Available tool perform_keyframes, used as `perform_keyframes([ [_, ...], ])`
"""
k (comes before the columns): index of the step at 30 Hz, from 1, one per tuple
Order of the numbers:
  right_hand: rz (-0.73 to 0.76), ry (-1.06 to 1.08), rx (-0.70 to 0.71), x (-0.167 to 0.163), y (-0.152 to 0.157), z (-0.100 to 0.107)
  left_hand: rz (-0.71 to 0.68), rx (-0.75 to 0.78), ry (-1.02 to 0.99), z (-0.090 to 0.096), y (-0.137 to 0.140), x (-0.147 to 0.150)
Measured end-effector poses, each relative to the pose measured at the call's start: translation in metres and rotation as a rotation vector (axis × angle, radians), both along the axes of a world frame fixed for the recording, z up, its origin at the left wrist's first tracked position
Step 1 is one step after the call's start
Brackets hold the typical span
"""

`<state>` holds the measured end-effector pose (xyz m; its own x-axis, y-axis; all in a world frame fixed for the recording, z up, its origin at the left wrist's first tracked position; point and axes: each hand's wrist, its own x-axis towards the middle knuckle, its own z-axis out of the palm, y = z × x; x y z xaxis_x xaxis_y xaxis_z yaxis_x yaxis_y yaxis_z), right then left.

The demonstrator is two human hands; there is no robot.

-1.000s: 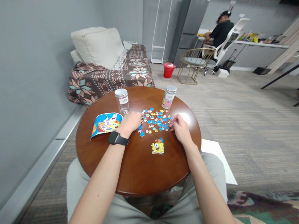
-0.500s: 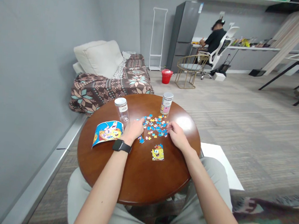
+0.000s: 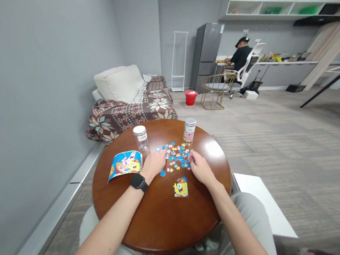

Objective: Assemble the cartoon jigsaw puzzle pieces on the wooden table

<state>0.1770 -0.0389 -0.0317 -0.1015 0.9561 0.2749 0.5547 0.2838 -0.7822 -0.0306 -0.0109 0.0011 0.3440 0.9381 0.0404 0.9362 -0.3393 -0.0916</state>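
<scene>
From the head camera I am looking down on a round wooden bench (image 3: pixel 149 225), where the loose puzzle pieces (image 3: pixel 180 159) are lying scattered in the middle. My left hand (image 3: pixel 154 163) is resting at the left edge of the scatter, its index finger pointing in among the pieces; I cannot tell whether its fingertips are pinching one. My right hand (image 3: pixel 199 168) is curling at the opposite edge, fingers bent inward and looking close together, but whether they are clamping a piece is too small for me to see.

Nearer my body, a joined block (image 3: pixel 181 187) of yellow pieces is lying flat, apart from both hands. A curling picture sheet (image 3: pixel 126 163) is lying left of my left hand, with a clear jar (image 3: pixel 141 137) standing beyond it and a printed jar (image 3: pixel 189 130) standing behind the scatter.

For careful sorting, I am favouring light fingertip pressure: sliding pieces apart instead of scooping, turning any face-down ones, and lifting each by its edges. The tabs are probably catching on one another, so spreading the scatter thinly should help. I am also wanting both wrists clear of the joined block, since a brushing forearm could be knocking it apart.
</scene>
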Motion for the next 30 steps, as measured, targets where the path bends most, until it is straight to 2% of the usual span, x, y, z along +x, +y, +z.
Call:
perform_keyframes([
  [6,-0.009,0.027,0.006,0.001,-0.002,0.002,0.051,-0.008,-0.067,0.007,-0.009,-0.014],
  [11,-0.012,-0.018,0.012,0.002,-0.002,0.003,-0.137,-0.074,-0.062,0.017,-0.009,-0.031],
  [14,-0.186,-0.173,0.084,0.002,-0.002,-0.001,-0.159,-0.081,-0.08,0.019,-0.009,-0.036],
  [16,-0.324,-0.295,0.084,0.002,-0.002,-0.005,-0.137,-0.09,-0.082,0.019,-0.009,-0.037],
  [17,-0.347,-0.345,0.076,0.002,-0.002,-0.007,-0.133,-0.098,-0.078,0.019,-0.008,-0.037],
  [20,-0.336,-0.402,0.073,0.003,0.003,-0.012,-0.16,-0.116,-0.074,0.018,-0.008,-0.038],
  [23,-0.328,-0.344,0.041,0.006,0.016,-0.01,-0.178,-0.132,-0.08,0.017,-0.007,-0.04],
  [26,-0.238,-0.322,-0.008,0.001,0.036,0.0,-0.169,-0.142,-0.097,0.015,-0.006,-0.041],
  [30,-0.067,-0.414,0.101,-0.026,0.061,0.015,-0.166,-0.145,-0.13,0.013,-0.005,-0.042],
])
